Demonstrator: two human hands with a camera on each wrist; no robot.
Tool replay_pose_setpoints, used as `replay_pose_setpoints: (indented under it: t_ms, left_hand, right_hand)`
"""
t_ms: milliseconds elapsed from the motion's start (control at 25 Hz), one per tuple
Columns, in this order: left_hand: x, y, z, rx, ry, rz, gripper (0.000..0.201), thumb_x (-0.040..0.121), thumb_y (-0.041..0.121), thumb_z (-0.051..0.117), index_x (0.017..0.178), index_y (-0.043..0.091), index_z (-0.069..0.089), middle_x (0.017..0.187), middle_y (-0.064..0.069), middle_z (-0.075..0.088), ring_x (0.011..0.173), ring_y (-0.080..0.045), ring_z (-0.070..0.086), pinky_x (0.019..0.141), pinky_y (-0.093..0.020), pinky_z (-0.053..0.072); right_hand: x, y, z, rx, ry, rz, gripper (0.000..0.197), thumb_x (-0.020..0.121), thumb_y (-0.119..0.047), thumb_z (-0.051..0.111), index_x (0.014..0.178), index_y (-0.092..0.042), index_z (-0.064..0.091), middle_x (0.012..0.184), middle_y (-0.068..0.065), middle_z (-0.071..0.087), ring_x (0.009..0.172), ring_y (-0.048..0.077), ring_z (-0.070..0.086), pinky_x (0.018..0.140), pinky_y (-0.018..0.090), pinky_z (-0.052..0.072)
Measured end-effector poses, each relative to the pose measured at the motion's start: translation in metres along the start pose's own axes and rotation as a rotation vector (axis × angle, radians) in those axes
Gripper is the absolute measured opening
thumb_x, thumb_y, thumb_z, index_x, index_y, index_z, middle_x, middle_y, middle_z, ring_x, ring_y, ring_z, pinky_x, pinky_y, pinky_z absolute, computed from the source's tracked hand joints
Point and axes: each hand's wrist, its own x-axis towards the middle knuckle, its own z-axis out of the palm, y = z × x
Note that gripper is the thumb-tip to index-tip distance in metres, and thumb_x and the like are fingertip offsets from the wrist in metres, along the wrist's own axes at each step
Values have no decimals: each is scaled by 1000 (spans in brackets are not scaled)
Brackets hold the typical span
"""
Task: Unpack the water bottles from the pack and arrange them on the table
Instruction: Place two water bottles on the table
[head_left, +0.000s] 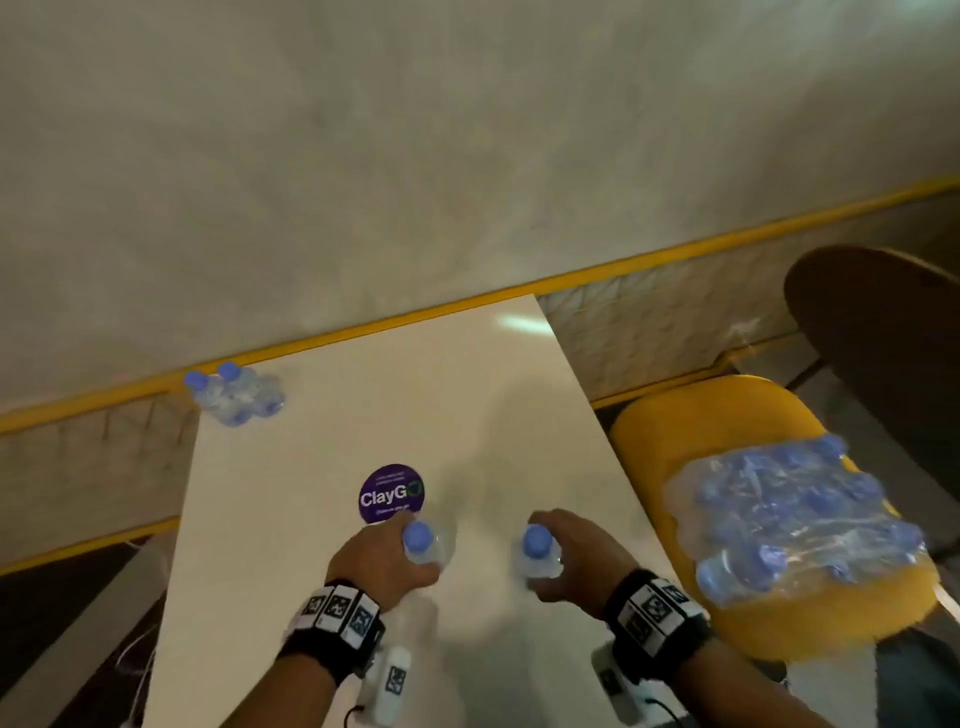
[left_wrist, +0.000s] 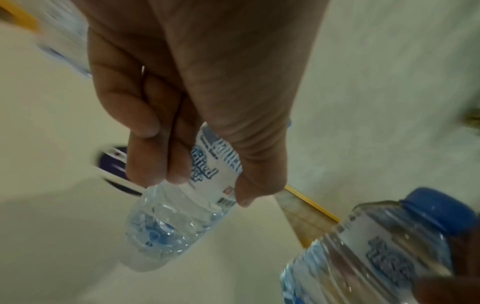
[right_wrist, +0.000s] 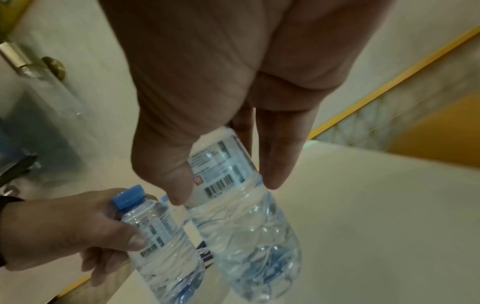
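**Two bottles in hand, most of the pack left to go**

Both hands busy rn. Left hand (head_left: 382, 558) is wrapped round a small water bottle (head_left: 426, 543), fingers curled over the label w/ the thumb on the other side. Right hand (head_left: 574, 553) holds a second bottle (head_left: 537, 553) the same way. Both sit low over the counter (head_left: 322, 441), roughly 6 o'clock in the head view, just past a round purple sticker (head_left: 392, 493).

A few bottles already stand at about 10 o'clock, far left corner (head_left: 234, 397). The shrink-wrapped pack (head_left: 795, 519) rests on a yellow chair (head_left: 727, 415) at 3 o'clock, well apart from the counter group.

Handling, imo: thin clear ribbed plastic, full of water, so light-ish but squashy. Label band looks like the best place to grip, less slippy than the ribbed lower half. Blue caps are hard plastic, fine for a pinch. Narrow bases, so prob tippy if set down crooked.
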Motion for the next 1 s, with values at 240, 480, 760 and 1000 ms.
replay_pose_setpoints:
  t_ms: [240,480,760,1000]
  left_hand:
    - [2,-146,-53,-94,69,-157,54,55,67,72,96,35,58,94,11,70,85,-17,68,80,-34,58]
    - [17,-212,-72,-117,109,-218,58,56,59,78,105,35,59,104,6,69,93,-23,66,80,-33,53]
    - [42,-245,-77,-94,72,-206,59,52,64,77,102,38,59,94,12,67,86,-19,67,82,-34,56]
    - [58,-251,-73,-21,-23,-223,45,50,62,68,85,34,64,74,11,70,67,-13,68,71,-31,57]
  right_hand:
    - [134,-130,98,-15,-72,-93,63,67,-36,83,121,-24,55,120,-1,58,106,19,57,94,34,46]
    - [200,-184,178,-89,-114,-117,49,60,-44,83,98,-29,55,101,-6,62,90,18,61,79,32,50]
    - [229,-196,215,-112,-66,-84,51,61,-39,83,101,-26,53,99,-7,55,83,15,55,73,28,41]
    - [251,-204,229,-172,-108,-66,44,57,-41,80,84,-33,46,87,-10,56,69,9,54,63,26,41]
